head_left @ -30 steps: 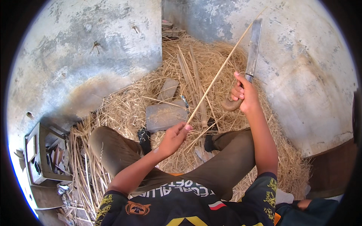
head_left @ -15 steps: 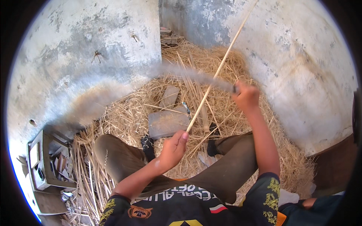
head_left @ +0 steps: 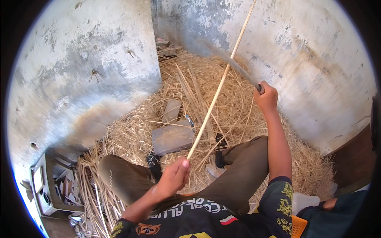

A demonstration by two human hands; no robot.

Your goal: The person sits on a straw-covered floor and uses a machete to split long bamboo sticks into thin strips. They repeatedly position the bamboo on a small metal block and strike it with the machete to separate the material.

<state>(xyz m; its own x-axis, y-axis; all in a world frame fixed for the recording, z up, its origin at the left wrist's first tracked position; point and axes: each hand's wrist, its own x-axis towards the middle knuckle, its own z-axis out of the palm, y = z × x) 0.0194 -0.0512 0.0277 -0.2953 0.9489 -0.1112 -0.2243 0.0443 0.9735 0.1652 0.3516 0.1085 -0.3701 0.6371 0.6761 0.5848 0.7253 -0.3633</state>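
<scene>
My left hand (head_left: 173,177) is closed around the lower end of a long, pale bamboo strip (head_left: 211,106), which slants up and away to the right past the top of the picture. In my right hand (head_left: 267,97) is the dark handle of a long-bladed knife (head_left: 244,73). Motion smears its blade, which points up and to the left and crosses the strip well above my left hand. Whether blade and strip touch I cannot tell.
Bamboo shavings (head_left: 242,109) cover the floor around my legs. A flat grey block (head_left: 173,139) and a smaller block (head_left: 172,110) lie between my feet. Walls (head_left: 91,51) rise ahead. A wooden box frame (head_left: 47,190) stands left; an orange crate (head_left: 298,227) and a person's dark clothing (head_left: 341,216) are right.
My right hand has moved slightly up and right, and the knife's blade has swung to point more upward. My left hand has drawn the strip's lower end down and left.
</scene>
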